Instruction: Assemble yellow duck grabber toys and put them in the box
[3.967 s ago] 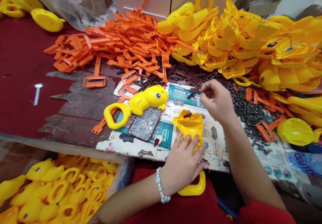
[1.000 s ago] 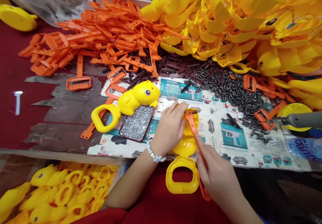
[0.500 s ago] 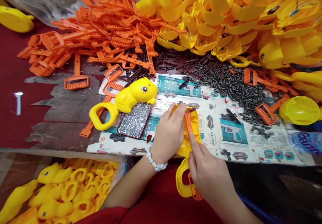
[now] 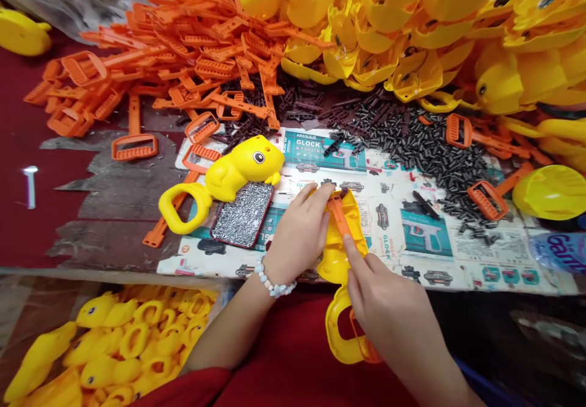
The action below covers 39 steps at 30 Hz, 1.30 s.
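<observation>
Head view: I read the left hand with its fingers closed on a yellow duck shell, which lies on a printed sheet at the near edge of the tabletop. The right hand has its fingers apparently pinching an orange strip against the shell, though the grip is partly hidden. Just left sits another duck, touching a pin tray; black pins lie beyond.

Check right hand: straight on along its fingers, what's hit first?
The orange plastic strip on the yellow duck half; the right hand's index fingertip already looks against it, though depth is unclear.
</observation>
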### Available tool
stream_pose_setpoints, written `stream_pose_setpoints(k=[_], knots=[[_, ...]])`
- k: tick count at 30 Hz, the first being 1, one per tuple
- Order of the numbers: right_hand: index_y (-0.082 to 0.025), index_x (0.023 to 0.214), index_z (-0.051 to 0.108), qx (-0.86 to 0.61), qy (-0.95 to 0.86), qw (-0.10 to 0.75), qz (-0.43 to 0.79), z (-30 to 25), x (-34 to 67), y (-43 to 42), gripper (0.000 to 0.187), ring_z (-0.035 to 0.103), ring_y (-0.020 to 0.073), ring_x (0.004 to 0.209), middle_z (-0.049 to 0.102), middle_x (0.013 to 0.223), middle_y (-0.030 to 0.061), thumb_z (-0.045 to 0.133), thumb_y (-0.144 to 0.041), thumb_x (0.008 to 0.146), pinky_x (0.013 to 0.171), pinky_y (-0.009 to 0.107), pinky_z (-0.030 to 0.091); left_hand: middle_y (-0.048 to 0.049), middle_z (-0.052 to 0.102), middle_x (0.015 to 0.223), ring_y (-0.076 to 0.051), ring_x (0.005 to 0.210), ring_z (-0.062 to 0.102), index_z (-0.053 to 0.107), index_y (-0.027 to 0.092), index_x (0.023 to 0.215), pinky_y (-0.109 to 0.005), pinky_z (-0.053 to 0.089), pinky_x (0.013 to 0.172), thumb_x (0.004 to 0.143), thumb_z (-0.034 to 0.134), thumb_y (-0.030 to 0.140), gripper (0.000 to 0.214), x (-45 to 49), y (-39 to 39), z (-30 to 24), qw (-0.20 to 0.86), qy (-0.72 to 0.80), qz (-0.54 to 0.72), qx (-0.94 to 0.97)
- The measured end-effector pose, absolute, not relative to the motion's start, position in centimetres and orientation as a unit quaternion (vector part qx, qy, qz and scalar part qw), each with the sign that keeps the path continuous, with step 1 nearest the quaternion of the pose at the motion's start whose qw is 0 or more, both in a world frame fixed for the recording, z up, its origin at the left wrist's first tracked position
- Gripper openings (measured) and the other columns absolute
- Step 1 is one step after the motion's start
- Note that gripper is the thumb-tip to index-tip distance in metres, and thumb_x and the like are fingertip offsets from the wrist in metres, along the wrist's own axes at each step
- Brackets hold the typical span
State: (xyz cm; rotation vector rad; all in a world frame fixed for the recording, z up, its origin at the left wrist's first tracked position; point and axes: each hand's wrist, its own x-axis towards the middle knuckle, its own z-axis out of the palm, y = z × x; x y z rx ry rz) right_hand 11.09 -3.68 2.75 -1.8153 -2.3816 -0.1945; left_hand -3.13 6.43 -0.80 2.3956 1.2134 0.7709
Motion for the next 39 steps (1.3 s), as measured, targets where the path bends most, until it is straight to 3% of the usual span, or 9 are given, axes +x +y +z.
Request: stream_pose_setpoints(k=[5,8,11,18,23,28,32,36,39], knots=[[-0.01,0.112,0.055,-0.603,-0.774,0.181,0.071,2.4,10.9,-4.4,0.03,0.053,0.0091,0.062,0.056,0.08,0.0005,0.031,-0.022,0.099,0.057,0.022,0.039,-0.0116,0.067,0.105,-0.027,0.098,0.058,0.053,0.011,0.117,-0.044,0.051,0.085,0.089,0.056,0.03,0.034,-2.3,7.5,-0.1,0.223,0.472,0.2,0.829],[-0.014,0.089,0.053,-0.619,-0.749,0.215,0.099,1.8,11.7,-4.9,0.019,0.053,0.0108,0.073,0.054,0.081,-0.0001,0.038,-0.02,0.096,0.068,0.022,0.039,-0.0086,0.068,0.099,-0.025,0.093,0.06,0.058,0.014,0.104,-0.04,0.05,0.083,0.088,0.058,0.032,0.023,-2.0,7.6,-0.3,0.243,0.47,0.187,0.827],[-0.013,0.085,0.052,-0.629,-0.736,0.214,0.126,1.5,12.5,-5.2,0.013,0.05,0.0128,0.08,0.053,0.085,0.0018,0.042,-0.015,0.092,0.074,0.023,0.037,-0.0096,0.068,0.101,-0.024,0.092,0.062,0.058,0.014,0.102,-0.037,0.051,0.08,0.088,0.057,0.031,0.022,-1.8,7.3,-0.6,0.237,0.479,0.204,0.82],[-0.012,0.084,0.051,-0.596,-0.735,0.248,0.206,2.2,15.2,-4.6,0.01,0.048,0.0107,0.081,0.05,0.085,0.0025,0.045,-0.007,0.091,0.074,0.022,0.037,-0.0086,0.069,0.093,-0.022,0.083,0.064,0.058,0.015,0.102,-0.032,0.05,0.069,0.087,0.059,0.032,0.023,-1.1,6.8,-0.5,0.22,0.506,0.198,0.81],[-0.011,0.081,0.049,-0.552,-0.76,0.215,0.266,2.3,15.8,-4.1,0.015,0.045,0.0109,0.08,0.049,0.085,0.0034,0.042,-0.007,0.094,0.071,0.023,0.035,-0.008,0.069,0.094,-0.022,0.085,0.064,0.059,0.015,0.1,-0.032,0.05,0.069,0.087,0.06,0.033,0.022,-0.7,6.6,-0.5,0.227,0.511,0.206,0.803],[-0.011,0.078,0.051,-0.546,-0.781,0.191,0.234,2.2,15.5,-4.2,0.02,0.045,0.0129,0.08,0.051,0.083,0.0042,0.041,-0.011,0.095,0.073,0.025,0.035,-0.0058,0.069,0.089,-0.018,0.079,0.063,0.06,0.016,0.096,-0.029,0.048,0.066,0.089,0.056,0.028,0.015,-0.8,6.8,-0.6,0.222,0.503,0.211,0.808],[-0.014,0.087,0.06,-0.547,-0.769,0.197,0.266,2.2,17.9,-1.7,0.018,0.052,0.0115,0.083,0.057,0.089,0.0023,0.045,-0.022,0.095,0.074,0.022,0.042,-0.0048,0.069,0.083,-0.019,0.075,0.063,0.061,0.016,0.091,-0.029,0.045,0.063,0.089,0.055,0.028,0.013,-1.0,6.9,-0.5,0.235,0.505,0.189,0.808],[-0.012,0.095,0.064,-0.659,-0.719,0.193,0.11,0.9,21.5,4.9,0.018,0.054,0.0171,0.082,0.059,0.09,0.0055,0.05,-0.018,0.087,0.077,0.029,0.042,-0.0042,0.07,0.081,-0.018,0.072,0.063,0.063,0.018,0.09,-0.028,0.043,0.06,0.09,0.052,0.028,0.015,-1.1,6.9,-0.5,0.24,0.479,0.183,0.824],[-0.009,0.094,0.067,-0.716,-0.681,0.148,0.039,-0.4,23.2,10.0,0.021,0.05,0.0264,0.096,0.058,0.095,0.0121,0.049,-0.011,0.082,0.085,0.038,0.038,-0.0039,0.07,0.08,-0.017,0.07,0.063,0.063,0.018,0.088,-0.028,0.042,0.059,0.09,0.05,0.027,0.016,-1.2,6.9,-0.5,0.244,0.476,0.196,0.822]])
